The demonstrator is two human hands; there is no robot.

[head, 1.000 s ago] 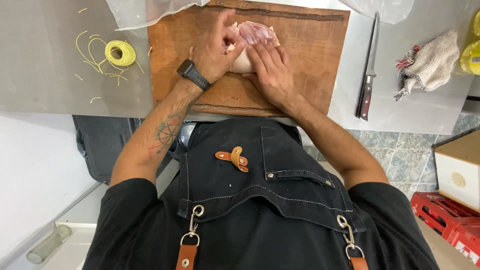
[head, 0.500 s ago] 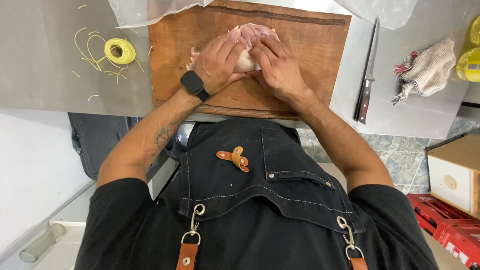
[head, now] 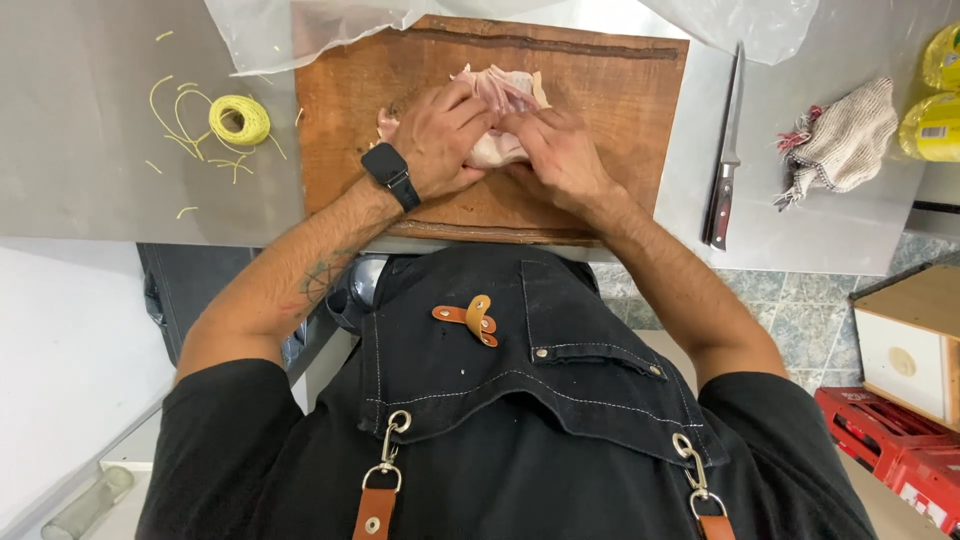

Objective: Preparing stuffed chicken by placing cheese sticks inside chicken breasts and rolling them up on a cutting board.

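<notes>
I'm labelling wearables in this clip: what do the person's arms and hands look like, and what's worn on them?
Both hands are bare, no gloves. The left hand has a black smartwatch at the wrist and a tattoo on the forearm. The right hand wears nothing. Short black sleeves end above the elbows.

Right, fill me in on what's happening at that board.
A person in a black apron has both hands on a piece of raw pale pink meat in the middle of a wooden cutting board. The left hand, a dark watch at its wrist, and the right hand press it together from either side. A knife lies untouched right of the board; a spool of yellow twine sits to its left.
</notes>
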